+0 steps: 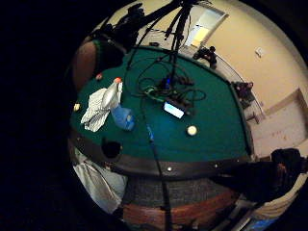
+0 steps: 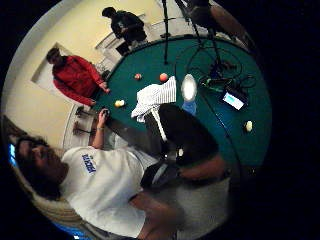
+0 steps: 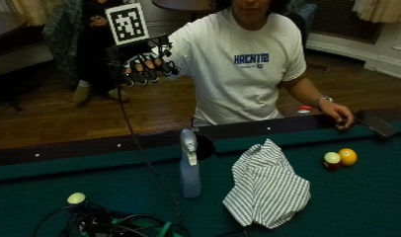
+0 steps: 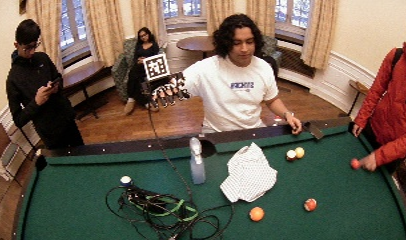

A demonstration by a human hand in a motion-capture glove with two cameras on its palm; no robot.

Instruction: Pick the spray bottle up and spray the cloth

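Gloved right hand (image 3: 142,69) is up high, fingers hanging loose, holding nothing, well above the table (image 3: 358,197). Bottle (image 3: 189,165) stands upright on the felt near the rail. Cloth (image 3: 267,186) lies at its 3 o'clock. Shirt (image 3: 243,69) writing too blurry to read.

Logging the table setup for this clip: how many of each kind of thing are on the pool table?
Spray bottle: 1
Striped cloth: 1
Billiard balls: 6
Cable bundle: 1
Total: 9
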